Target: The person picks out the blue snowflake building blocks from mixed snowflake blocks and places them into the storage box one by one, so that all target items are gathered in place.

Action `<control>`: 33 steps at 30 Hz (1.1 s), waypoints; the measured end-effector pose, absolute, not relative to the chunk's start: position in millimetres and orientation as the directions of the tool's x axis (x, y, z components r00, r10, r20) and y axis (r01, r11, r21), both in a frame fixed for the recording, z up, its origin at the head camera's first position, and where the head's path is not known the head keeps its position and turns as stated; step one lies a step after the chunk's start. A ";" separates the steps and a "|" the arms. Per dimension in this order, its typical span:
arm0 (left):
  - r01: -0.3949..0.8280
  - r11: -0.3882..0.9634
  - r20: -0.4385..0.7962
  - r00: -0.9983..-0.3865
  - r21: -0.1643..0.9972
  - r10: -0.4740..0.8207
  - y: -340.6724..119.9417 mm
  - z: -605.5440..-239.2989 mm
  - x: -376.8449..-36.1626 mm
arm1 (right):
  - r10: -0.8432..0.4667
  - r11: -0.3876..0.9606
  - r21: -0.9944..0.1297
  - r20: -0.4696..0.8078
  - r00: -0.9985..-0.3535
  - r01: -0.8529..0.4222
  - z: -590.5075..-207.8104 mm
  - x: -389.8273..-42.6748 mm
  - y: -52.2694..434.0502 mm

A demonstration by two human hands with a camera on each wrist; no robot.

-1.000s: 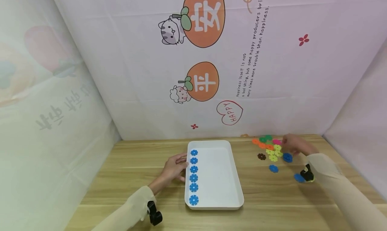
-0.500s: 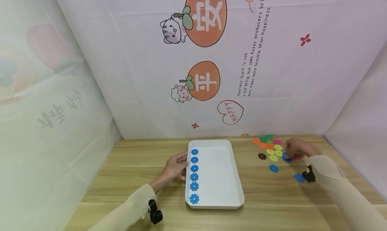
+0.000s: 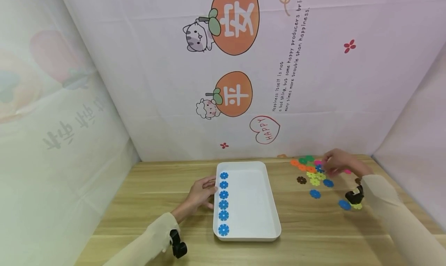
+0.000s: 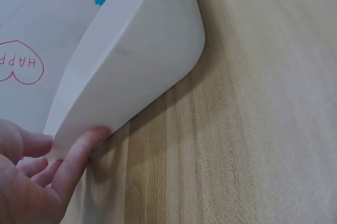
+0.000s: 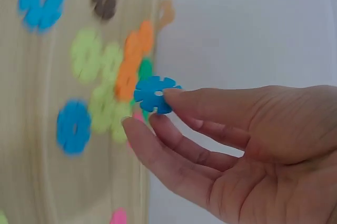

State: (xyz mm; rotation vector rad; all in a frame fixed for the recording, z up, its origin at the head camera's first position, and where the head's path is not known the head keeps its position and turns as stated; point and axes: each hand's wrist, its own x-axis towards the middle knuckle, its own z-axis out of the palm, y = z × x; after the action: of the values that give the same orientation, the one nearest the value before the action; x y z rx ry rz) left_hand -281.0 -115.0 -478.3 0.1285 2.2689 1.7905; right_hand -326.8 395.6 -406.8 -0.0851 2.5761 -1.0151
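at our far left, a pale sheet [image 3: 66, 103] with faint prints hangs by the wooden table [image 3: 153, 204]. our left hand [image 3: 199, 194] grips the white tray [image 3: 251, 208] by its left wall, with a fingertip at the rim. inside, we count six blue discs [image 3: 221, 205] lying in one column along that wall. right of the tray, on the table, we see orange discs [image 3: 302, 167], a brown disc [image 3: 301, 180], green discs [image 3: 309, 158] and clustered yellow-green discs [image 3: 315, 182], then a loose blue disc [image 3: 315, 194] nearer us and another blue disc [image 3: 328, 183] just beside the cluster. at the cluster's right edge, our right hand [image 3: 337, 162] pinches the held blue disc [image 5: 148, 96] between thumb and fingers, off the table. farther right lie a pink disc [image 3: 347, 171] and, near the black wrist mount [image 3: 354, 196], one more blue disc [image 3: 344, 205].
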 end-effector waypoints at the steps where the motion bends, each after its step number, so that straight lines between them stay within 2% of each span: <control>1: -0.083 0.234 -0.137 -0.965 0.969 0.224 -115.3 -478.6 -281.3 | -0.199 0.718 -0.692 -0.309 -0.930 0.077 -405.8 -327.5 391.5; 7: -0.074 0.214 -0.125 -0.964 0.974 0.234 -115.5 -479.1 -281.9 | -0.266 0.574 -0.817 -0.234 -0.935 0.041 -400.3 -329.6 359.1; 17: -0.060 0.213 -0.114 -0.961 0.975 0.253 -115.7 -477.7 -282.0 | -0.314 0.472 -0.881 -0.122 -0.942 -0.043 -398.8 -329.4 293.7; 24: -0.068 0.209 -0.122 -0.959 0.976 0.256 -116.0 -476.5 -281.9 | -0.350 0.342 -0.939 -0.103 -0.931 -0.025 -406.0 -330.6 252.4; 33: -0.064 0.213 -0.119 -0.960 0.975 0.254 -115.6 -476.5 -280.1 | -0.394 0.229 -0.971 -0.153 -0.906 0.064 -408.9 -340.8 209.4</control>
State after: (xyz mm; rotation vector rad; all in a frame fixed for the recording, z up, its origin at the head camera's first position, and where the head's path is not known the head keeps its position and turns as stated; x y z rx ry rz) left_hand -280.1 -115.6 -476.5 0.1797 2.2349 1.8168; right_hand -340.8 209.4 -408.9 -0.3045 2.1421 -1.7208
